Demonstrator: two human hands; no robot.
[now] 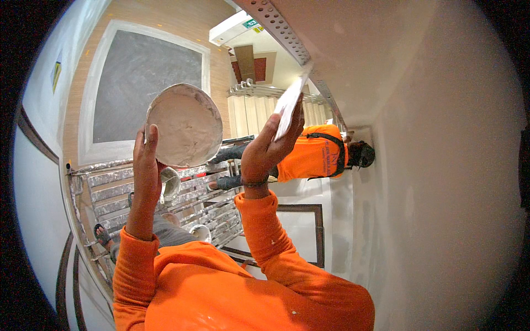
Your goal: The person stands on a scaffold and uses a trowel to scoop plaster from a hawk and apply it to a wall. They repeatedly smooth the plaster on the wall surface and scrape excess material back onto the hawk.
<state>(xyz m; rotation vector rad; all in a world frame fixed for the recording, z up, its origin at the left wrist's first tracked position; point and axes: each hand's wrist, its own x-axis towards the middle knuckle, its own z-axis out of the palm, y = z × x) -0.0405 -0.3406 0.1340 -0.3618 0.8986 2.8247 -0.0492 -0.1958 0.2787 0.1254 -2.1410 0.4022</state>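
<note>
My left hand (147, 165) grips a round tub (150, 118) by its side, thumb up at the rim. Smooth pale plaster (186, 126) fills the tub. In my raised right hand (270, 149) is a flat white spreader (289, 103), its face smeared with white. The spreader's far tip meets or nearly meets a perforated metal corner strip (281, 30) along the wall edge; contact is hard to tell. Fingers of my right hand are wrapped behind the spreader and partly hidden.
A co-worker in an orange shirt (312, 154) is just beyond my right hand, by the wall (441, 182). Below lies a plaster-spattered slatted platform (113, 194) with a bucket (200, 233) on it. A grey panel (146, 83) with a white border stands at the far left.
</note>
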